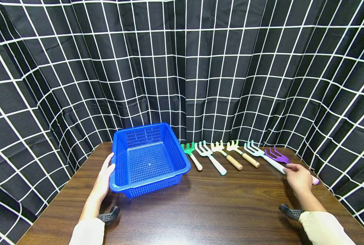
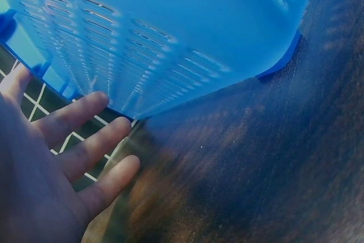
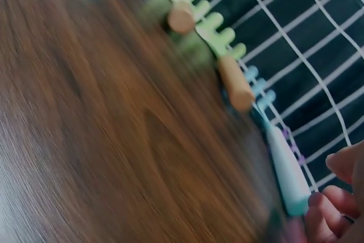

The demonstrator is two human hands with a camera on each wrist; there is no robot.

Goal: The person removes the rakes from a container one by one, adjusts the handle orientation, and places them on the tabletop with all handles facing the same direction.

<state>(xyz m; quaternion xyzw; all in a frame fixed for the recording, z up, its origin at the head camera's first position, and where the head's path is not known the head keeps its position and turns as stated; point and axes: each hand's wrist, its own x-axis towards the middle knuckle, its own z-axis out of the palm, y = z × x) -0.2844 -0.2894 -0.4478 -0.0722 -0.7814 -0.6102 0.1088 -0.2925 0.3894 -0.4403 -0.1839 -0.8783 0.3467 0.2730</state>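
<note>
My left hand (image 1: 103, 178) touches the left side of a blue plastic basket (image 1: 118, 160), fingertips at its rim. Its fingers show straight and spread beside the slotted wall in the left wrist view; the thumb is hidden there. At the right, my right hand (image 1: 299, 177) hovers over a purple hand rake (image 1: 278, 157), hiding much of its handle; the pale end (image 1: 315, 180) sticks out beyond the hand. The fingertips are bent, with a gap between them in the right wrist view. Right beside them lies the handle of a pale blue hand rake (image 1: 272, 163).
Along the table's back lie a green hand rake (image 1: 196, 162), a white-handled one (image 1: 217, 165) and two cream ones with wooden handles (image 1: 234, 162) (image 1: 251, 160). A black gridded curtain (image 1: 200, 68) hangs behind the wooden table (image 1: 224, 211).
</note>
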